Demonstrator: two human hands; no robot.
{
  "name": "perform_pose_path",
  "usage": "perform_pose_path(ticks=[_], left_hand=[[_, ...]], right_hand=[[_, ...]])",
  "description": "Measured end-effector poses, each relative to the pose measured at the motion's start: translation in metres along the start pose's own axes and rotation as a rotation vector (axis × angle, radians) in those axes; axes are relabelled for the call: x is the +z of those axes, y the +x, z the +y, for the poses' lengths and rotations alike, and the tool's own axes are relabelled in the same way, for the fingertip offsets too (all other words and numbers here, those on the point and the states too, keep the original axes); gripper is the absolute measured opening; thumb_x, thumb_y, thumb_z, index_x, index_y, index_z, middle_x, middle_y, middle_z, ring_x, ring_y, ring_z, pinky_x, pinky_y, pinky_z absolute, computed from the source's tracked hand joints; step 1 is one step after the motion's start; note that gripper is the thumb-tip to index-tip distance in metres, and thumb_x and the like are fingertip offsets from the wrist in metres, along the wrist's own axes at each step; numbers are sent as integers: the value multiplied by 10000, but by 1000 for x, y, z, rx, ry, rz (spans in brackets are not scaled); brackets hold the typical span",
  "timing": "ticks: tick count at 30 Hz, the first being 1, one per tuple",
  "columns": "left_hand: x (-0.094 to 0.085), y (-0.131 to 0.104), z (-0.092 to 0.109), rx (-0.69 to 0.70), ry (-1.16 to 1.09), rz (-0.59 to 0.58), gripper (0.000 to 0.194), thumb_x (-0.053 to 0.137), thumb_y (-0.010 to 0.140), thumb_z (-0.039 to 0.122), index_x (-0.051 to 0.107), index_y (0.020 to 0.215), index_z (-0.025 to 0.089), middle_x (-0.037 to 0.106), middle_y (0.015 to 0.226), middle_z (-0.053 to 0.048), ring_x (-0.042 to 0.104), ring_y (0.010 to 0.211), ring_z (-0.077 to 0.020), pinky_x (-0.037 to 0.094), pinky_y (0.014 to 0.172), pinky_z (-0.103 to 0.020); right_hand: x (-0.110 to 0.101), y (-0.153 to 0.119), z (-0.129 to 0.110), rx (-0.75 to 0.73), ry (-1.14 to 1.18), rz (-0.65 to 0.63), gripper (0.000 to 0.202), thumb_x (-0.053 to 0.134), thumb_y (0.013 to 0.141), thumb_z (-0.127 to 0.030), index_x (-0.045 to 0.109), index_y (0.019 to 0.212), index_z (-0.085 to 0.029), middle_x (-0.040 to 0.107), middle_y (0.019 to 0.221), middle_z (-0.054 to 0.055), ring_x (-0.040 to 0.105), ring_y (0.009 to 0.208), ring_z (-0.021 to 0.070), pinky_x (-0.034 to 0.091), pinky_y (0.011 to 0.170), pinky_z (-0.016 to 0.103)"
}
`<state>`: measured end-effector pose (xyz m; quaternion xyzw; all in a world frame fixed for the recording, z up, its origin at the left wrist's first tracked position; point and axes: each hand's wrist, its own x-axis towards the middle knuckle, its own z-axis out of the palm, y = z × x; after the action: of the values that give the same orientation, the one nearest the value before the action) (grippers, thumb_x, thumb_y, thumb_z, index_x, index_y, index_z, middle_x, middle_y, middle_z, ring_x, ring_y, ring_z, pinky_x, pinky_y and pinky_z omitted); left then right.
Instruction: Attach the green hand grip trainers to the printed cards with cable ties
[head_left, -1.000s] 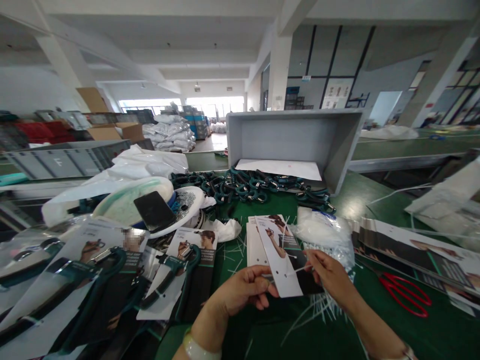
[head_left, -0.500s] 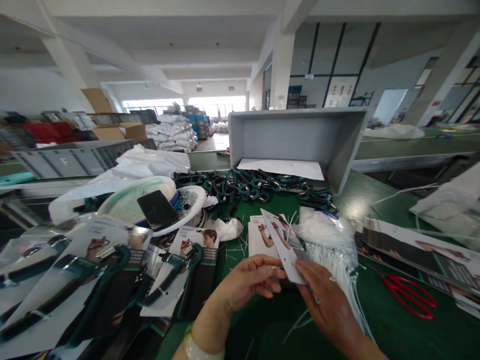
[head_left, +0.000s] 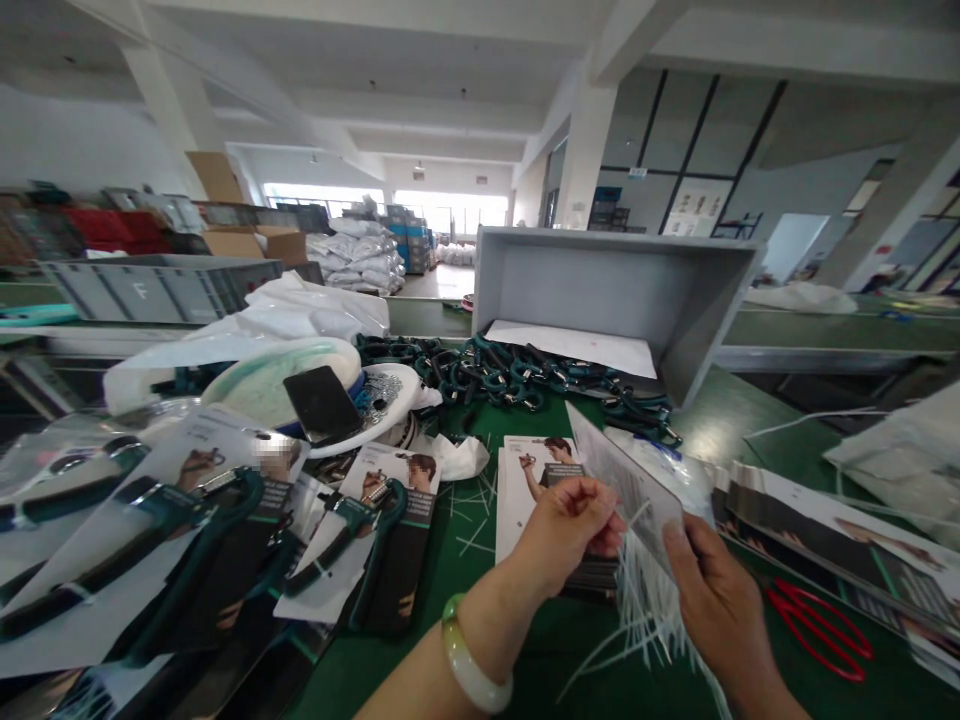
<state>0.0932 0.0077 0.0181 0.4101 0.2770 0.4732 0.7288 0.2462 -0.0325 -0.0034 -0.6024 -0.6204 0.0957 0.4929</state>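
My right hand (head_left: 716, 585) grips a printed backing card (head_left: 626, 470) by its lower right edge, thumb on the near face. The card stands tilted, nearly edge-on. My left hand (head_left: 574, 525) is pinched close to the card's left side; a thin white cable tie (head_left: 639, 515) shows at its fingertips, partly hidden. Below the card fans a bundle of white cable ties (head_left: 649, 610). Behind my left hand lies a stack of printed cards (head_left: 517, 500). To the left, a dark green hand gripper (head_left: 382, 530) is fastened on a card.
Several carded hand grippers (head_left: 187, 530) overlap at left. Loose hand grippers (head_left: 495, 370) spill from a tipped grey bin (head_left: 600, 270). A phone (head_left: 321, 405) rests on white bowls (head_left: 397, 400). Red scissors (head_left: 821, 625) and more cards (head_left: 847, 520) lie at right.
The card has swung right and turned its plain side towards me. My left hand has moved up and right, its fingers now pinched. My right hand has shifted right with the card.
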Motion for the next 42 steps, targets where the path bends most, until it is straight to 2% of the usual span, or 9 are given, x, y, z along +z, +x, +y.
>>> perform_pose_path(ticks=[3,8,15,21,27,30,33,37,42], left_hand=[[0,1,0,-106,22,-24,489,735,514,526,523,728,140,591,590,15,513,456,-65,417,457,-196],[1,5,7,-82,61,11,486,717,507,544,518,705,146,576,571,38,462,390,-39,383,393,-175],[-2,4,11,-71,175,-9,441,682,559,544,536,673,144,583,584,32,416,370,-17,315,350,-145],[-2,3,10,-15,107,80,470,688,554,556,494,704,155,570,569,47,395,360,-18,319,362,-155],[-3,-4,-6,102,-14,147,468,688,591,531,435,785,188,517,540,80,397,384,-27,284,354,-128],[-9,-12,-11,162,-61,213,432,650,641,541,432,770,191,483,542,86,403,409,-29,298,367,-123],[-21,-24,-11,174,-17,249,427,556,712,579,509,775,160,524,568,49,453,428,-39,336,392,-141],[-36,-38,-10,122,-32,233,398,696,638,476,570,787,130,610,660,0,558,531,-74,435,515,-183],[-41,-40,-16,4,-108,219,349,763,583,384,546,667,124,590,590,21,526,498,-49,414,508,-159]], right_hand=[[2,0,-2,-45,15,-23,351,450,827,-462,608,987,-193,638,958,76,602,782,195,488,726,290],[6,-4,-3,-183,-12,-56,296,461,837,-393,613,1013,-210,628,966,65,593,836,190,478,760,284],[7,-11,1,-262,-36,-81,285,466,845,-351,600,1064,-228,616,1002,66,585,891,191,479,779,284],[11,-14,3,-318,-120,-115,312,449,859,-379,585,1084,-211,612,974,89,585,888,205,497,764,306],[19,-18,2,-562,-219,-59,319,471,863,-354,563,1109,-173,599,976,100,590,892,207,515,756,319],[20,-16,-4,-653,-231,-74,301,485,862,-321,561,1107,-162,596,958,101,591,881,198,526,736,305],[21,-14,-9,-689,-234,-96,291,483,865,-306,569,1095,-149,595,936,106,591,857,194,533,713,300],[24,-15,-10,-678,-226,-117,293,494,861,-299,566,1098,-145,593,941,113,585,866,202,532,712,315],[27,-16,-9,-682,-209,-132,277,505,855,-287,571,1087,-151,593,934,108,578,870,202,529,715,319]])
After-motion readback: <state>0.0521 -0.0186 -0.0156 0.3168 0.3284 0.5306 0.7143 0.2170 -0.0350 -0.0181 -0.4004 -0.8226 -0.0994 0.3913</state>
